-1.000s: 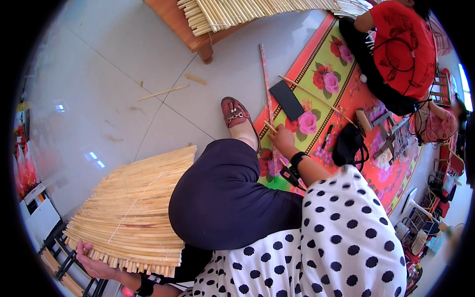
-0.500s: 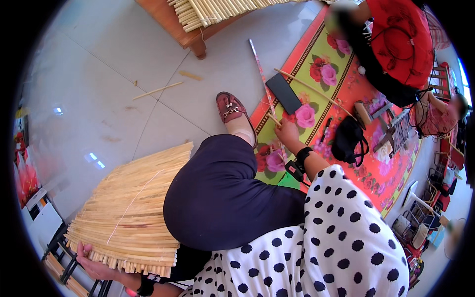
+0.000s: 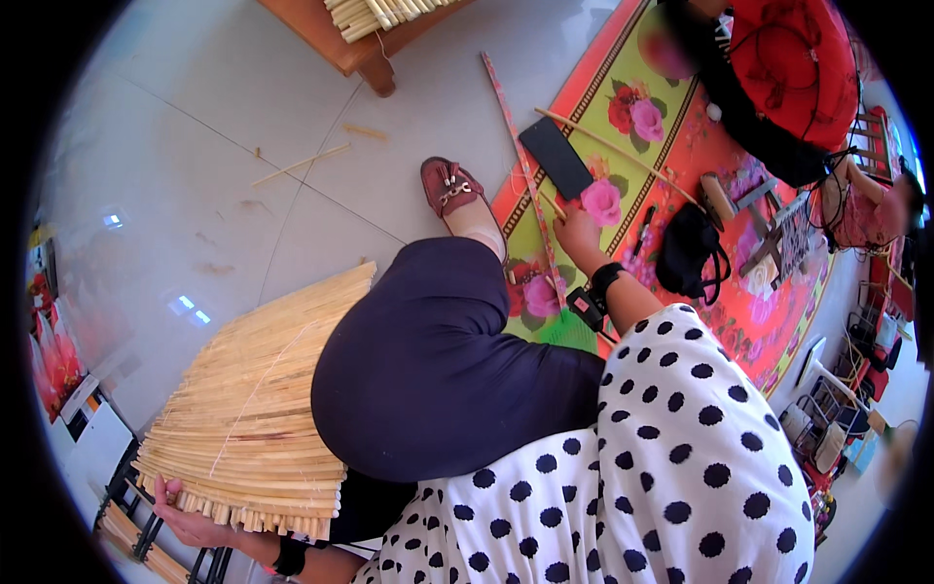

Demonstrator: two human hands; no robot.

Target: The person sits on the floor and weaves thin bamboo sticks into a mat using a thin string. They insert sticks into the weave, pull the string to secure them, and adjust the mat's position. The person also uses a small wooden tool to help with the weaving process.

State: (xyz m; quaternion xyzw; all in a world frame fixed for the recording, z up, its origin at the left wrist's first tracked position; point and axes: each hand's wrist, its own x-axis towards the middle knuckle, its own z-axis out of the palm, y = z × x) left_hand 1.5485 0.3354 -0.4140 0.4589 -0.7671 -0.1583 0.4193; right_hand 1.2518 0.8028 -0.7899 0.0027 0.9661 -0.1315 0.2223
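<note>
A mat of pale reed stalks (image 3: 253, 389), tied with thin string, lies beside my left thigh. My left hand (image 3: 190, 521) grips its near edge, fingers curled round the stalk ends. Ahead, low over the flowered floor mat (image 3: 545, 263), my right hand (image 3: 580, 237) is closed on a short reed piece (image 3: 553, 205) whose end sticks out past the fingers. Beside that hand lie a long, thin patterned strip (image 3: 516, 146) and a black phone (image 3: 556, 158). A long reed stalk (image 3: 623, 156) rests just past the phone.
A wooden table (image 3: 360, 49) bearing another reed mat (image 3: 384, 12) stands far ahead. Loose reed bits (image 3: 302, 165) lie on the tiles. At right are a black cap-like item (image 3: 686, 263), a pen (image 3: 644, 229), a wooden tool (image 3: 718, 202) and another person in red (image 3: 788, 68).
My right hand has moved slightly right, with the reed piece still in it. The view has shifted a little; my left hand keeps its hold on the mat.
</note>
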